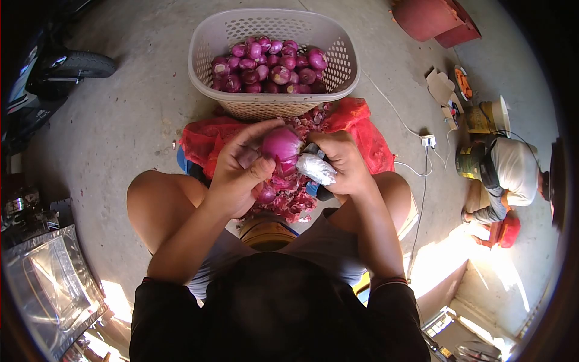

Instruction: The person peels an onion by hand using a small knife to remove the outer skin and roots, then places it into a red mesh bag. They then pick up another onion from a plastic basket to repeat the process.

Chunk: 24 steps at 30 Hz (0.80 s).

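My left hand (244, 172) is closed round a red onion (282, 145), its fingers behind and its thumb on the near side. My right hand (344, 160) grips a tool with a crumpled silvery-white wrapping (316, 169), pressed close to the onion's right side. I cannot tell what kind of tool is under the wrapping. Another red onion (265, 193) shows just below my left hand. Loose onion skins (295, 204) lie on the floor between my legs. Beyond my hands stands a grey perforated basket (274, 100) with many red onions (280, 75) in it.
Red mesh sacking (375, 145) spreads in front of the basket. To the right, a white cable runs to a socket block (427, 140). A person (515, 169) bends beside buckets (487, 116). A motorcycle wheel (84, 64) is at left, red tubs (431, 21) at upper right.
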{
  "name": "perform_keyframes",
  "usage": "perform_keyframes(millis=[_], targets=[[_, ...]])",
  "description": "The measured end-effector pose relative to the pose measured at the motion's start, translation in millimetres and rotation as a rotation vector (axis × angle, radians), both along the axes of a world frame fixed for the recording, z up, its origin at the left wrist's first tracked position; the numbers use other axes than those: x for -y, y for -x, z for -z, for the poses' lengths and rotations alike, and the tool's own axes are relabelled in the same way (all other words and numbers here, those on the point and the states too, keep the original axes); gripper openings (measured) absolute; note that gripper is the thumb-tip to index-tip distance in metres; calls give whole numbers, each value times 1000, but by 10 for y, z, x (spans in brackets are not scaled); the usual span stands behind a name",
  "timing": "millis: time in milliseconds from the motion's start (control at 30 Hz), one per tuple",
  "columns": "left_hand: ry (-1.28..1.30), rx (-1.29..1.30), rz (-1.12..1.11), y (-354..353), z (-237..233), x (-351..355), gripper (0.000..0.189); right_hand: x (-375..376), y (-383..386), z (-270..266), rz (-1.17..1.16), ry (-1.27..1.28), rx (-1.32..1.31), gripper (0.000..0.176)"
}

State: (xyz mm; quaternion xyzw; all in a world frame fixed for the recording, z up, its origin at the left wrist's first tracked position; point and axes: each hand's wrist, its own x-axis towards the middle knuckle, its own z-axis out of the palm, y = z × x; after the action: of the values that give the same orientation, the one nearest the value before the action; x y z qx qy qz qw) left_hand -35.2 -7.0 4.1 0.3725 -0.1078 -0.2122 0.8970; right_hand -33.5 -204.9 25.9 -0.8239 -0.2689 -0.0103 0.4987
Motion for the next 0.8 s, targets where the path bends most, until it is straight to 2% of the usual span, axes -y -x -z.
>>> perform_keyframes(millis=[167,267,333,467,667,800], targets=[[-79,163,-99,25,-55,55,55,-4,-21,82,-16,-56,172,21],[112,-117,-26,29,-36,56,53,-30,-60,167,-18,20,335,25],[92,-125,-36,-1,-4,17,52,-89,-64,201,40,60,369,28],[105,-62,-33,-31,-24,-11,51,-52,-64,204,42,68,319,31],[120,-36,6,-45,-24,-34,50,-69,0,164,167,-42,82,35],[116,-26,21,-50,-23,-34,49,-50,2,96,152,22,20,35]])
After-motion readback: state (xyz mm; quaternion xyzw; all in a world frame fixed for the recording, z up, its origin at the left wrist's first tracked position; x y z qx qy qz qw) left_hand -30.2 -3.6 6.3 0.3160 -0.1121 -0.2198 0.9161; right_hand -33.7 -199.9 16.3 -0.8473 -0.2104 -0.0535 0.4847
